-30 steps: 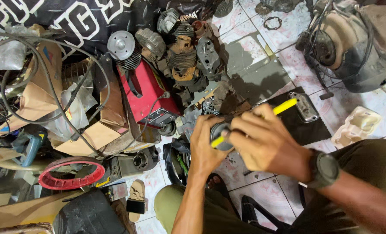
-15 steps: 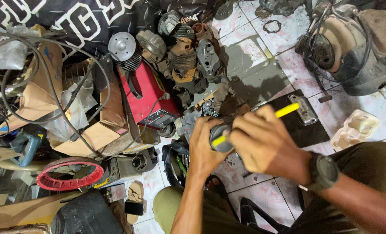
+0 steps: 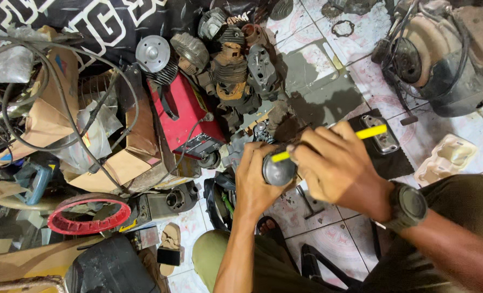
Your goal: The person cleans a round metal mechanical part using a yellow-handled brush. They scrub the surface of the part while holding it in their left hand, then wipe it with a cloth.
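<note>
Head cam, looking down at a tiled floor (image 3: 306,40) packed w/ parts. Largest item I see: a dirty engine housing (image 3: 442,59) w/ black cables, at the floor's far right corner. Next, a black banner (image 3: 89,19) w/ white lettering runs along the far edge on the left. Below it, a torn cardboard box (image 3: 51,103) w/ black cables looped over it, toward the left edge. A red metal case (image 3: 184,116) lies just right of the box, and a cluster of finned cylinder parts (image 3: 228,59) sits just beyond its far end. A black mat (image 3: 382,163) lies right of centre, w/ a small shiny metal cover (image 3: 380,133) on it. A red ring (image 3: 89,217) lies near the left edge, close to me. A pale molded tray (image 3: 447,157) sits by the right edge.

Then my right hand (image 3: 339,168), black watch (image 3: 407,206) on the wrist: fingers closed round a yellow-handled tool (image 3: 370,132), handle end sticking out past the hand toward the mat, other yellow end showing at the part. My left hand (image 3: 258,182) is wrapped on a round dark metal part (image 3: 278,171), fingers clamped round its left side. The part is held up over the floor at mid-frame, between both hands, just above my knees. Tool's tip touches the part's top edge; can't tell the tip type.
</note>
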